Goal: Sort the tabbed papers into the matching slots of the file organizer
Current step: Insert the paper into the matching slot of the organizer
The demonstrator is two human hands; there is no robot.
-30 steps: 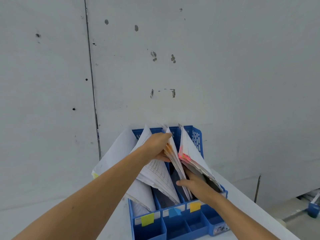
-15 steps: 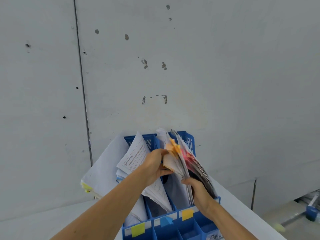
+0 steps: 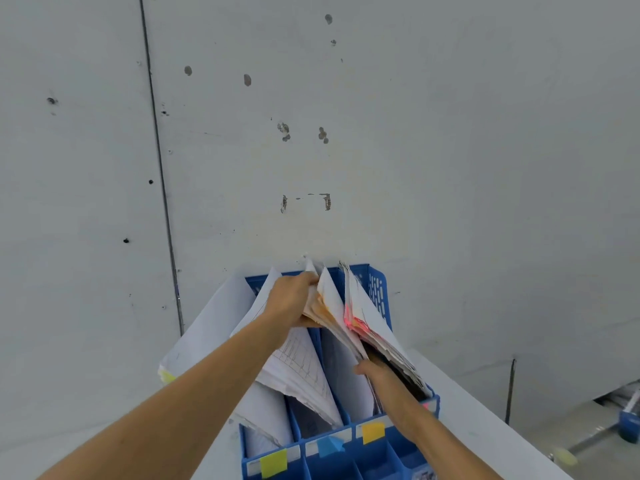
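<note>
A blue file organizer stands on a white table against the wall, its front marked with a yellow-green label, a blue label and an orange-yellow label. White papers fill its slots. My left hand grips the top of an orange-tabbed paper bundle in the third slot. My right hand holds the lower edge of that bundle, beside the pink-tabbed papers in the rightmost slot.
The white table ends at the right, with floor and a blue object below. A grey wall rises directly behind the organizer. Sheets with a yellow tab lean out of the left slot.
The orange-tabbed bundle, lifted and pulled toward me half a second ago, has been lowered back into the third slot between both hands. The view has shifted slightly.
</note>
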